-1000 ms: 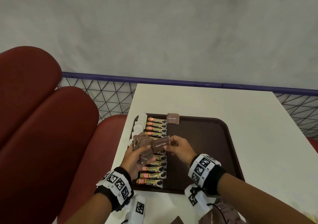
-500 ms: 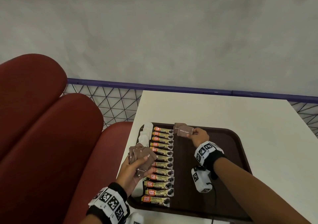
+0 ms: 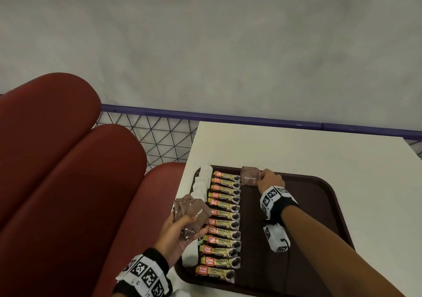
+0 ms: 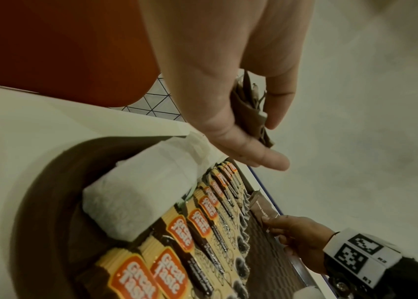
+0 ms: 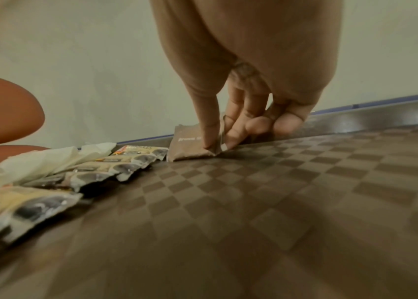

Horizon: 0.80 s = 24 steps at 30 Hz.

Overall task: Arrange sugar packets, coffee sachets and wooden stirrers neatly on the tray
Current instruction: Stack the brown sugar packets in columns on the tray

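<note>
Grey plaster wall behind, purple rail along its foot, red padded seating at 9 o'clock, white table carrying a dark brown tray.

From the head view: a column of coffee sachets laid side by side down the tray's left part, from 12 to 6 o'clock, with white paper napkins just beside them at 9 o'clock along the tray's left rim. At the column's 12 o'clock end, touching the first sachet's right end, a brown sugar packet lying on the tray floor against the far rim. Right hand at 3 o'clock of that packet, on its right edge. Left hand raised over the tray's left rim, fingers curled round a loose bunch of brown sugar packets, thumb across them.

Only in the right wrist view: forefinger tip pressed down on the packet's top, middle fingertip at its near corner, the corner pinched between the two; checkered tray floor plain underneath.

Only in the left wrist view: the held bunch seen edge-on, clamped between thumb and fingers; "Great Taste" lettering legible on the near sachets; right hand small at 4 o'clock, fingertips on the laid packet.

No wooden stirrers identifiable in any view.
</note>
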Each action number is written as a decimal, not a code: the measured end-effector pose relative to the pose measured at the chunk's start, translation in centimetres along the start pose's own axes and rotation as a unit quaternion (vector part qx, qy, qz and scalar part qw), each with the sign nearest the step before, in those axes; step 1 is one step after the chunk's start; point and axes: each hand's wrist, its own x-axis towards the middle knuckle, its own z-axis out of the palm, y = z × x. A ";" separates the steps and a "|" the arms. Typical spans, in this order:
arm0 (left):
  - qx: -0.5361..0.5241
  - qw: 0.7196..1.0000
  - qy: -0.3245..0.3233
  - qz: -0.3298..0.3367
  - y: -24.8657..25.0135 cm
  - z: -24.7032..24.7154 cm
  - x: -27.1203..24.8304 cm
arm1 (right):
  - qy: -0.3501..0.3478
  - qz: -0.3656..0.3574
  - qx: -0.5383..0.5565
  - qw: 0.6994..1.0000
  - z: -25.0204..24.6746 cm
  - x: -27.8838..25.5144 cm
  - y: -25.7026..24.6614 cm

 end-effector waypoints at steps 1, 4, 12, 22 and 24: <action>0.001 1.000 0.003 0.001 -0.1 -0.1 0.0 | 0.001 0.000 -0.007 1.000 0.0 -0.1 0.0; 0.016 1.000 0.004 0.005 -0.1 -0.1 -0.2 | 0.003 -0.006 -0.015 1.000 0.0 -0.2 -0.1; 0.053 0.998 0.001 0.018 -0.1 0.6 -0.3 | 0.046 -0.055 0.002 0.997 -0.8 -2.6 0.1; 0.098 0.995 -0.001 0.022 -1.3 2.2 -0.6 | -0.076 -0.165 0.135 0.974 0.0 -7.3 0.9; 0.099 0.995 -0.001 0.022 -1.6 2.4 -0.6 | -0.112 -0.190 0.158 0.962 -0.2 -8.9 0.9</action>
